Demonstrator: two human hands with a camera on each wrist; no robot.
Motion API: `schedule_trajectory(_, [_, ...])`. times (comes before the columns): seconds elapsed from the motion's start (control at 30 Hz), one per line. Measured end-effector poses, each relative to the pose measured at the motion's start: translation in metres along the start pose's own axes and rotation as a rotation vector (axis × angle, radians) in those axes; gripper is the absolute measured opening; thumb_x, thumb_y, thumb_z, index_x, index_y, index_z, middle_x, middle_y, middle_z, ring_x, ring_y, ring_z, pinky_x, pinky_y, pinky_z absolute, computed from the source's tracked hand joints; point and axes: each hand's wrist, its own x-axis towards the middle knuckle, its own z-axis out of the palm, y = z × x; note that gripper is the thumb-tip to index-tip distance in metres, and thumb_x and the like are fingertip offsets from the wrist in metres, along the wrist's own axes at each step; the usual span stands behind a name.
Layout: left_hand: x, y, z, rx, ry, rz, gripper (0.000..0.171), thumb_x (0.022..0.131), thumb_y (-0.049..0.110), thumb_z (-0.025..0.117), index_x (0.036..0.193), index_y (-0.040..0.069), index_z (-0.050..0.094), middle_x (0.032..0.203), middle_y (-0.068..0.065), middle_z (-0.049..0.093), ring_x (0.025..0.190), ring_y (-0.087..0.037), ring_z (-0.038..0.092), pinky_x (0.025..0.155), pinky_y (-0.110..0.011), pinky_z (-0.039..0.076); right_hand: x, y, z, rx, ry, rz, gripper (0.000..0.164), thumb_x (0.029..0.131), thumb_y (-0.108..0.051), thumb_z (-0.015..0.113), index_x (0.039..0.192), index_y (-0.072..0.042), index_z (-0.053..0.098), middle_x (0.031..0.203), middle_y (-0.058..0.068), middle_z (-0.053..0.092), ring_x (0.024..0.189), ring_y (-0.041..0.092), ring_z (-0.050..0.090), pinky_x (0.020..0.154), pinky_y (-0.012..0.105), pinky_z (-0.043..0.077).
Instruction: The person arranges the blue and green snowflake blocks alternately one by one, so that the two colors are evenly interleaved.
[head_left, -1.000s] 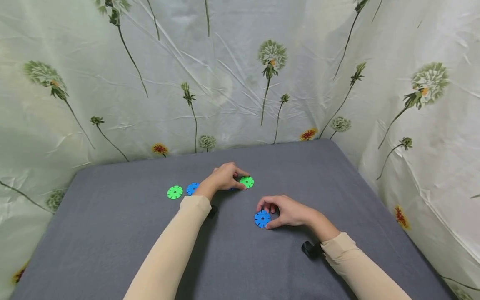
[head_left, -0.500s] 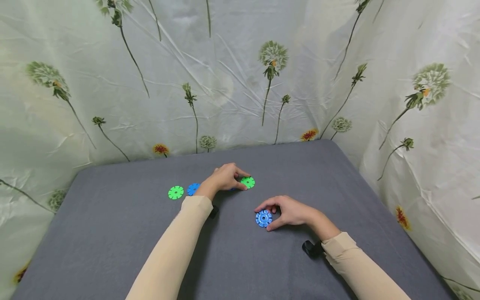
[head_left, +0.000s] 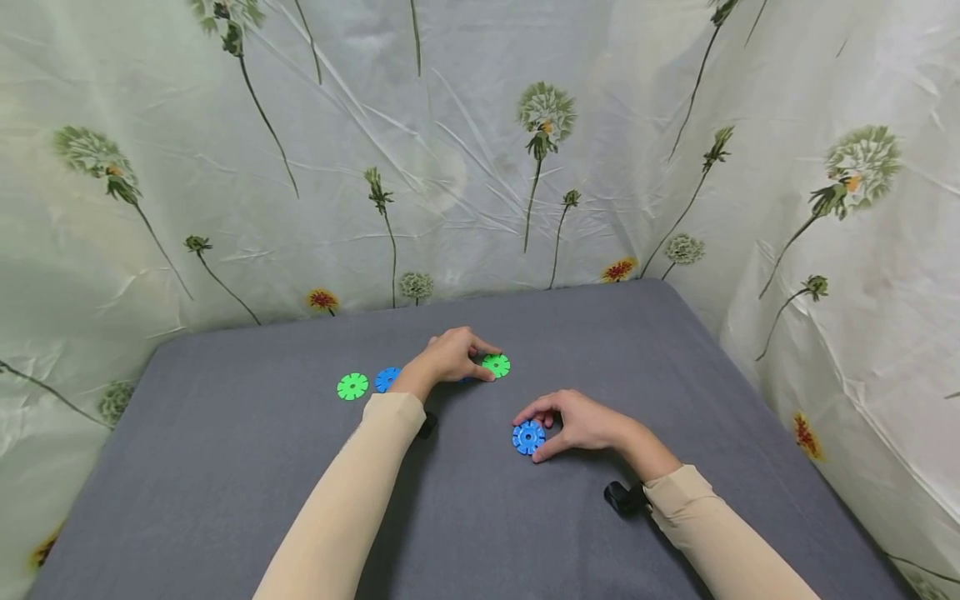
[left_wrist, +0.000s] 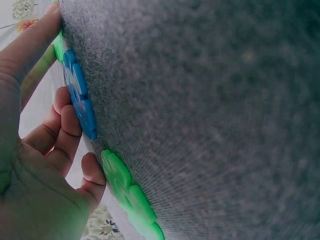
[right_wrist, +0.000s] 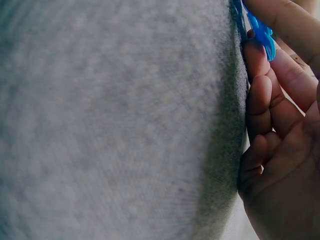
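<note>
In the head view my left hand [head_left: 448, 354] reaches to the far middle of the table. Its thumb and index finger pinch the edges of a green slotted building disc [head_left: 496, 365] lying at the right end of a row. A blue disc [left_wrist: 80, 95] and another green disc [left_wrist: 130, 195] lie beneath the palm in the left wrist view. Closer to me, my right hand [head_left: 577, 422] holds a blue slotted disc [head_left: 528, 437] by its rim between thumb and index finger. In the right wrist view only part of this blue disc [right_wrist: 262, 35] shows.
Left of the left wrist, a green disc [head_left: 352, 386] and a blue disc [head_left: 387, 379] continue the row, the latter partly covered. Grey cloth covers the table [head_left: 225, 467]. A flower-printed curtain [head_left: 465, 150] hangs behind and along the right side.
The blue disc at my right hand went from flat blue to a shinier, ridged look, and its fingers shifted slightly. My left hand has stayed on the green disc.
</note>
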Motion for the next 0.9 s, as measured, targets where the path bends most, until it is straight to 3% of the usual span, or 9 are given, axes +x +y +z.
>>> schedule_trajectory(0.4, [0.001,-0.002,0.000,0.014,-0.003,0.003,0.049,0.088,0.044,0.090,0.135,0.039,0.077,0.130,0.000,0.073,0.115,-0.019,0.064,0.093,-0.045,0.041,0.002,0.001,-0.002,0.019,0.001,0.013,0.047,0.083,-0.030,0.095,0.125,-0.015,0.080,0.094,-0.008,0.068,0.089,0.007,0.056,0.083,0.023,0.047])
schedule_trajectory(0.9, [0.003,-0.001,-0.001,0.017,-0.013,-0.008,0.049,0.088,0.044,0.089,0.135,0.039,0.076,0.132,0.001,0.072,0.115,-0.019,0.064,0.097,-0.047,0.043,0.002,0.004,-0.011,0.014,0.011,0.020,0.045,0.085,-0.031,0.094,0.126,-0.016,0.081,0.095,-0.006,0.068,0.087,0.007,0.058,0.082,0.024,0.050])
